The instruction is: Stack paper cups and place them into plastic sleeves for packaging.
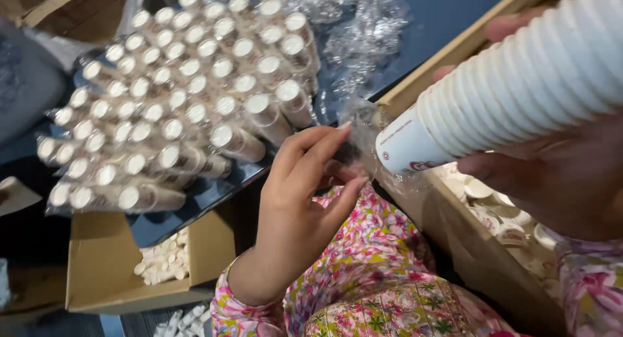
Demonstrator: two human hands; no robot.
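— Nearest to you, what is there?

— Floral cloth [383, 278] over my lap, pink and yellow, right under the lens; both my sleeves are of the same print.

— Start at the left, then. What do you count?

— One open cardboard box [104, 265] low on the left, with a heap of small white caps [162, 258] in it, too many and too small to count. Above it, on the dark counter [448, 12], lies one big bundle of little white-capped bottles [175, 97] wrapped in clear film, several dozen of them; I can't give an exact number.

— And your hands?

— Two. My left hand [302, 207] is in the middle, half open, fingers bent, the fingertips [344, 126] pinching the crumpled clear wrap [363, 149] at the end of the cup stack. My right hand [558, 174] is at the far right, closed around one stack of white paper cups [519, 84]; I count about fifteen rims, the rest run out of view.

— Where does that stack sit?

— Slanting from upper right down to its base, which almost touches my left fingertips. Below it, one long cardboard tray [467, 246] holds loose white lids [506, 226], uncountable.
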